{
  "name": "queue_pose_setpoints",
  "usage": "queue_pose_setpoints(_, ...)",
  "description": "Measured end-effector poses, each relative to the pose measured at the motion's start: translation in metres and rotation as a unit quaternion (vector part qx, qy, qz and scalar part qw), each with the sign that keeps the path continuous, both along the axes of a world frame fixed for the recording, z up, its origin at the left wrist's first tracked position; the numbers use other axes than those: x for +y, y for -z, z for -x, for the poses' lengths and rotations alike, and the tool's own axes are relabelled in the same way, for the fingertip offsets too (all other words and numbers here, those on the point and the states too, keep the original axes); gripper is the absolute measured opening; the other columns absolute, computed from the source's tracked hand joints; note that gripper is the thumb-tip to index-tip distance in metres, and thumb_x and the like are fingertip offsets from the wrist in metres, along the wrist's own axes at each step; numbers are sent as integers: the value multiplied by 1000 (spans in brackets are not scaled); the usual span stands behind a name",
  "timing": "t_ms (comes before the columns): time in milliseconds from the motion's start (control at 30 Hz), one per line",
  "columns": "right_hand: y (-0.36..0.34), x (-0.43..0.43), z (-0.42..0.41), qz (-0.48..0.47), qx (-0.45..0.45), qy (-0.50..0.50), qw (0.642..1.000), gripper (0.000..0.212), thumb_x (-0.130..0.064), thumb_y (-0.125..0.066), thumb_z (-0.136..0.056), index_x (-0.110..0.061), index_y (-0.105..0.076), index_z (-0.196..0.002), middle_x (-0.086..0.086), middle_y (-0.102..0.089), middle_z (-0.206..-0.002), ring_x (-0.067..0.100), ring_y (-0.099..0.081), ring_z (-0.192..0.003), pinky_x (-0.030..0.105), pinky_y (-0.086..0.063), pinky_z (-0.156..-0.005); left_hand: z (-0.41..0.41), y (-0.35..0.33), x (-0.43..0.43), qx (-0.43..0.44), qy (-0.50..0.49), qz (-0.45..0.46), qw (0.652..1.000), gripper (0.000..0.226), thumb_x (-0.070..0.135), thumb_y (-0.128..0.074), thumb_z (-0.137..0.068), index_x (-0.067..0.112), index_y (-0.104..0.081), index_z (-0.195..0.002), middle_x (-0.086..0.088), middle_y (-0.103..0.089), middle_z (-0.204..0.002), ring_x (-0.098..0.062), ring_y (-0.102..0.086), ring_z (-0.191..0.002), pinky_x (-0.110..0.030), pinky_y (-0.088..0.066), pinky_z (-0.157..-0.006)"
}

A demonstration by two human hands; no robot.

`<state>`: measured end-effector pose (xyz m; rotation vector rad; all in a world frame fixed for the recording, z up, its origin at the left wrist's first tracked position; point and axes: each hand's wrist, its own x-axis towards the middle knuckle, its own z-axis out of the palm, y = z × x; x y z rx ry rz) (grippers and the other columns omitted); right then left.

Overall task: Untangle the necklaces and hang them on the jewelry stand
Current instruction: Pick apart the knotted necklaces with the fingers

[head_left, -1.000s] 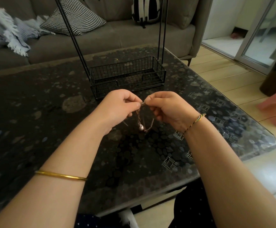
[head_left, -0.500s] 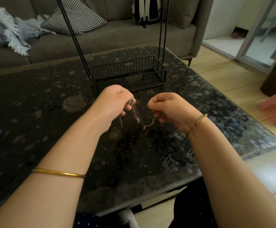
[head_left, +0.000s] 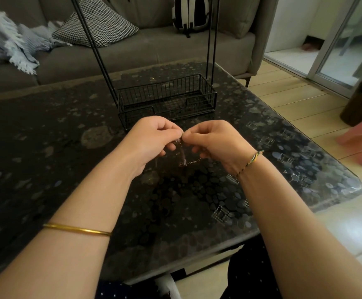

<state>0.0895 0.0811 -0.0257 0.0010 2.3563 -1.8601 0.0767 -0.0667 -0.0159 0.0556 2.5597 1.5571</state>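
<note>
Nearest to the camera are the two forearms, the left one with a gold bangle [head_left: 76, 229] and the right one with a braided cord bracelet [head_left: 252, 160]. Above the dark speckled worktop [head_left: 46, 147] the left hand [head_left: 152, 137] and the right hand [head_left: 216, 141] are close together, fingertip against fingertip, and both pinch the top of a necklace chain [head_left: 192, 162]. The chain hangs down between them in a short loop, apart from the glass. I cannot tell if it is one chain or several twisted together. It seems very light, limp and thin, so a hard pull could tighten a knot or break a link. It is better to hold it close to the tangle with the fingertips and to loosen it slowly. Just behind the hands stands the black wire jewelry stand [head_left: 167, 91], with a basket base and tall rods; nothing hangs on the part that shows. Farther back is a grey sofa [head_left: 154, 50] with a checked cushion [head_left: 98, 24].
</note>
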Motion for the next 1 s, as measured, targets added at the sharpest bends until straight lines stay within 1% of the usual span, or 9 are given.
queue_pose_setpoints(200, 1, -1, 3, -3, -4, 15, 1000, 11, -13, -60, -87, -11, -63, -77, -1, -57, -68, 5, -49, -57, 12, -38, -44, 0, 1, 0, 5, 9, 18, 1000, 11, 18, -61, -92, 20, -70, -87, 5, -66, -82, -6, -58, -73, -24, -46, -63)
queue_pose_setpoints(333, 0, 0, 4, 1, -3, 18, 1000, 15, -11, -57, -88, -13, -61, -74, -2, -57, -67, 6, -50, -58, 13, -39, -46, 0, 0, 1, 13, 33, 54, 998, 10, 17, -59, -93, 20, -67, -88, 3, -65, -81, -6, -58, -72, -22, -43, -61)
queue_pose_setpoints(433, 1, 3, 5, 12, -18, 21, 1000, 20, -9, -54, -89, -13, -59, -71, -1, -56, -67, 8, -51, -58, 15, -39, -47, 0, 1, 1, 12, 34, 64, 997, 12, 17, -55, -94, 20, -65, -88, -1, -66, -85, -10, -60, -77, -24, -44, -62)
queue_pose_setpoints(500, 2, 3, 6, 15, -31, 20, 999, 22, -10, -52, -91, -13, -58, -69, 0, -56, -67, 9, -51, -57, 16, -39, -47, 0, 0, 1, 0, 25, 48, 999, 13, 17, -53, -95, 19, -64, -88, -2, -66, -88, -12, -61, -80, -27, -45, -65)
queue_pose_setpoints(567, 2, 2, 6, 15, -39, 15, 999, 24, -11, -49, -92, -11, -56, -69, 1, -55, -67, 10, -50, -58, 18, -39, -48, 0, 0, 2, -14, 12, 12, 1000, 14, 16, -53, -94, 18, -65, -88, -3, -66, -91, -12, -60, -80, -28, -46, -67)
queue_pose_setpoints(667, 2, 0, 5, 15, -53, -1, 998, 25, -11, -47, -93, -12, -55, -70, 1, -54, -68, 10, -50, -58, 21, -40, -50, -1, -1, 6, -11, 1, -29, 1000, 15, 12, -51, -94, 16, -63, -87, -1, -69, -94, -10, -57, -78, -27, -44, -65)
queue_pose_setpoints(733, 1, 0, 5, 22, -60, -7, 998, 24, -11, -48, -93, -11, -56, -71, 1, -54, -69, 10, -50, -59, 21, -41, -51, -1, -1, 7, -2, -2, -34, 999, 16, 9, -49, -94, 17, -61, -87, 2, -68, -89, -10, -55, -75, -27, -42, -63)
queue_pose_setpoints(833, 1, 0, 5, 62, -66, -1, 996, 23, -11, -49, -93, -9, -56, -72, 2, -54, -70, 11, -50, -59, 21, -41, -51, -1, -2, 8, 4, -8, -32, 999, 14, 11, -49, -95, 18, -61, -90, 4, -66, -81, -10, -55, -71, -26, -43, -63)
queue_pose_setpoints(1000, 1, 0, 6, 108, -70, 38, 991, 23, -9, -48, -93, -10, -54, -71, 2, -53, -68, 10, -48, -56, 20, -38, -49, -2, -5, 7, 16, 10, -2, 1000, 13, 12, -50, -95, 17, -62, -92, 2, -62, -76, -11, -59, -72, -27, -49, -66)
